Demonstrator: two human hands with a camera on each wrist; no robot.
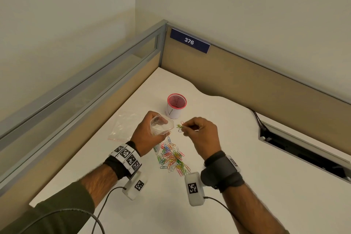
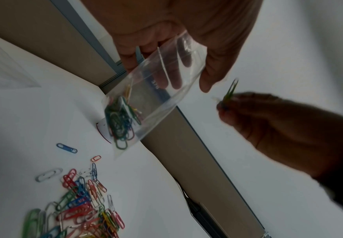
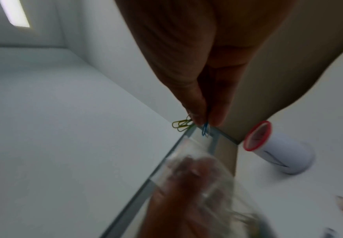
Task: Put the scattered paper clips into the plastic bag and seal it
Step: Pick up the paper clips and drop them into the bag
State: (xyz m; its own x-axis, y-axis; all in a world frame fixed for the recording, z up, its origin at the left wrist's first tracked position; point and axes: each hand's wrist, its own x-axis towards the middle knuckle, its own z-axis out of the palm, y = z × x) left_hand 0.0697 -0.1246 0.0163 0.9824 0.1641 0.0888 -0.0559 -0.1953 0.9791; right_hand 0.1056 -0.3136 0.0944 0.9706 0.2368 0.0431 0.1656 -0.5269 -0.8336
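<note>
Nearest to me are my own forearms, strapped with the wrist cameras, and just past them the pile of coloured paper clips on the white desk. Off to the left a spare clear bag lies flat, out of my way. My left hand is up over the pile's far end, fingers curled round the plastic bag, thumb one side and fingers the other so the mouth gapes toward my right; a small bunch of clips already sits in its bottom corner. Across the gap, my right hand has thumb and fingertips pressed together, pinching a few green clips, plus a blue one, just beside that opening. Beyond them stands the red-rimmed cup. Most of the clips are still on the desk, so sealing is a long way off, I'd say.
</note>
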